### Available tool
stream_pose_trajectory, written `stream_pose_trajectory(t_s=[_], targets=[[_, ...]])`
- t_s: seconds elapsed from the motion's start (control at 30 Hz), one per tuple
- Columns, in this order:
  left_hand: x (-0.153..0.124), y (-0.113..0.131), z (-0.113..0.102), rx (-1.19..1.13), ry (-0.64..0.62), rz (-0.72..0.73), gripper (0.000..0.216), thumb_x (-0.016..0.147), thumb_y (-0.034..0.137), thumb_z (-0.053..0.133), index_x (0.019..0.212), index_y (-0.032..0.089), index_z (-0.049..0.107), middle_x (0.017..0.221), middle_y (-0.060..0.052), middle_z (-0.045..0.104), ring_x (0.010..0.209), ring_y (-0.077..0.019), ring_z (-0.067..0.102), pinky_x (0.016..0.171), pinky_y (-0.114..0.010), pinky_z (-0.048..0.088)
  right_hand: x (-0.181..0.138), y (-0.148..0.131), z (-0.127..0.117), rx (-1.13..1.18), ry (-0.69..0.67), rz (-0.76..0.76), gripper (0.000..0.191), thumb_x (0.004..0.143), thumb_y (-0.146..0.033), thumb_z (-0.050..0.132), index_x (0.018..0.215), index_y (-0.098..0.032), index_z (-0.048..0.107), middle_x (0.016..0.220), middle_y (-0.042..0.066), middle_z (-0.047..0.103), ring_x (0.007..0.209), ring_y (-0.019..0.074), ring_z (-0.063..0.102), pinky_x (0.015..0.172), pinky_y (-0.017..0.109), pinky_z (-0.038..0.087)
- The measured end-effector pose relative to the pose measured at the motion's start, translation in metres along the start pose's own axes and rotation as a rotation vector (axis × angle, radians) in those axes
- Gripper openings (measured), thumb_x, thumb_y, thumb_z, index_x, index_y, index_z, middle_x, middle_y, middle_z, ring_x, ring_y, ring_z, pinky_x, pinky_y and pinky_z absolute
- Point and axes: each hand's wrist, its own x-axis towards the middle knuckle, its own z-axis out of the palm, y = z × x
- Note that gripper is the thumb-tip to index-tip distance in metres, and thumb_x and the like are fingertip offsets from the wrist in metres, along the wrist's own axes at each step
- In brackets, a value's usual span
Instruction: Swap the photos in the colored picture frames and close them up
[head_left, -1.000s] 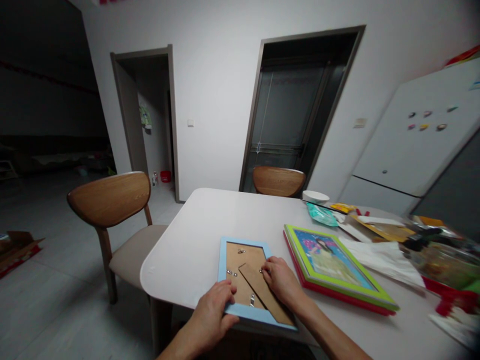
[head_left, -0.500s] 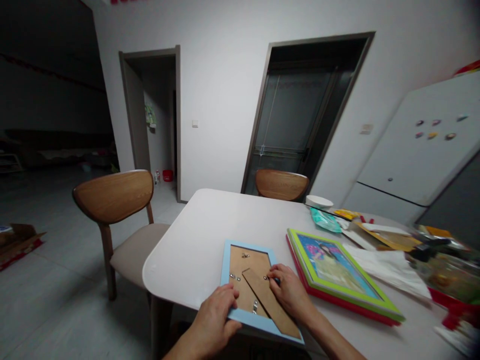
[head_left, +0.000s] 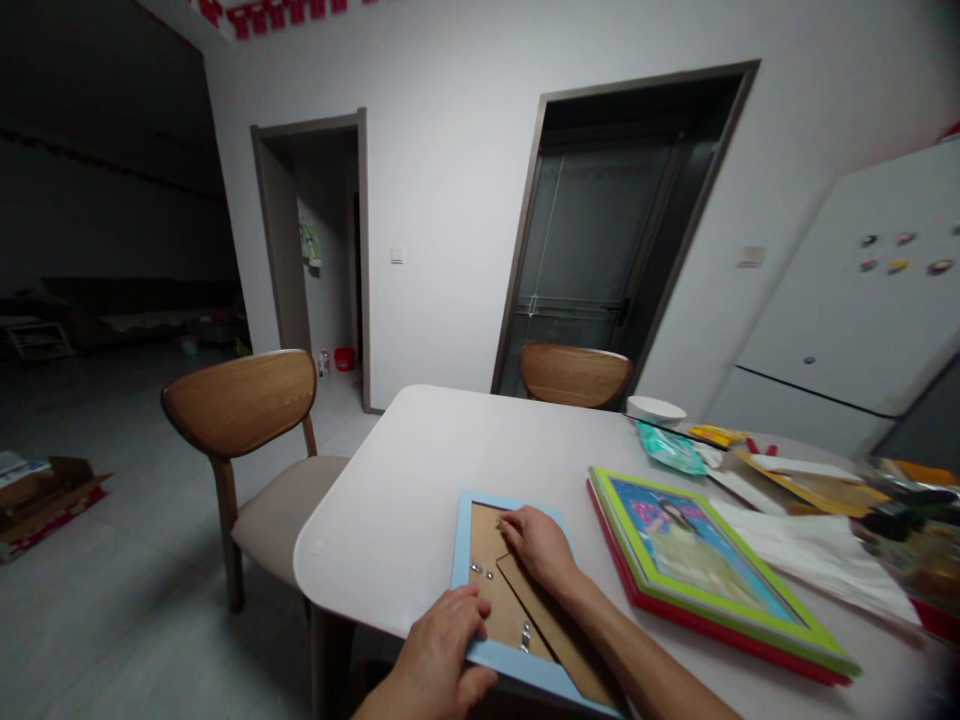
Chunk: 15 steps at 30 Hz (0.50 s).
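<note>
The left hand grips the near left corner of a light-blue rectangular picture frame, face down on the white table. The right hand, fingers bunched narrow, is at its far end; any pinch is hidden. Probably it works the brown backing board's fastening, calling for a steady frame. The round white bowl's contents, far right, can't be told.

Bare right forearm on a long diagonal, from lower right up and leftward. At its end, right hand, back upward, fingers curled in, thumb hidden. Nearer, at lower centre: left hand, cropped near the wrist, back upward, fingers bent and bunched, thumb spread apart, loose clasp. Hands close together, untouching.
</note>
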Motion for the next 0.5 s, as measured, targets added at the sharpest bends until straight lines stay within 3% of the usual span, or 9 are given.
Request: stream_pose_trajectory(t_s=[0.3, 0.5], targets=[[-0.002, 0.007, 0.002, 0.045, 0.002, -0.008, 0.03, 0.059, 0.01, 0.059, 0.088, 0.017, 0.051, 0.118, -0.01, 0.048, 0.116, -0.0219, 0.035, 0.099, -0.036, 0.027, 0.034, 0.014, 0.019, 0.027, -0.023, 0.271, 0.02, 0.066, -0.035, 0.053, 0.065, -0.018, 0.062, 0.065, 0.004, 0.063, 0.057, 0.0122, 0.053, 0.049, 0.022, 0.03], [-0.002, 0.012, -0.001, 0.141, -0.002, -0.036, 0.045, 0.058, 0.014, 0.063, 0.1, 0.016, 0.048, 0.117, -0.012, 0.049, 0.114, -0.0251, 0.038, 0.098, -0.043, 0.026, 0.039, 0.012, 0.02, 0.114, 0.032, 0.371, 0.013, 0.061, -0.028, 0.057, 0.066, -0.017, 0.059, 0.07, 0.006, 0.063, 0.064, 0.0148, 0.054, 0.052, 0.023, 0.031]])
